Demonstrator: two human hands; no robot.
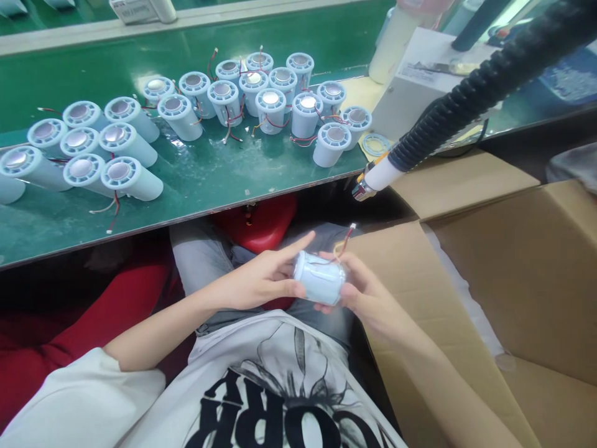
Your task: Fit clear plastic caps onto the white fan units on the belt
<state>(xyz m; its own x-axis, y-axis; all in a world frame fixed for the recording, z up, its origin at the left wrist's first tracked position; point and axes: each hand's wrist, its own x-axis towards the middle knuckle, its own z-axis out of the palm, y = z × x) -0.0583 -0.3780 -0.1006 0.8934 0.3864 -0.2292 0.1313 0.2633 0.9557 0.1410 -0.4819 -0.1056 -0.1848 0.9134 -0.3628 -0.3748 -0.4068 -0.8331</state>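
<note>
Above my lap I hold a pale blue cylindrical battery pack-like unit [319, 279] on its side, between both hands. My left hand [275, 277] grips its left end, thumb on the near side and index finger stretched out past it. At the other end, my right hand [366, 292] has its fingers and thumb around the cylinder. Thin red and yellowish wires with a small white connector [353, 226] rise from its right end. Similar upright cylinders [305, 116] with silvery round centres and wires stand in groups on the green bench [224, 168].
A large open cardboard box [527, 249] stands at my right. Above it a black ribbed hose [466, 93] with a white nozzle slants down over the bench edge. A loose blue ring [375, 144] lies by a white machine [420, 81]. A red stool [261, 224] shows under the bench.
</note>
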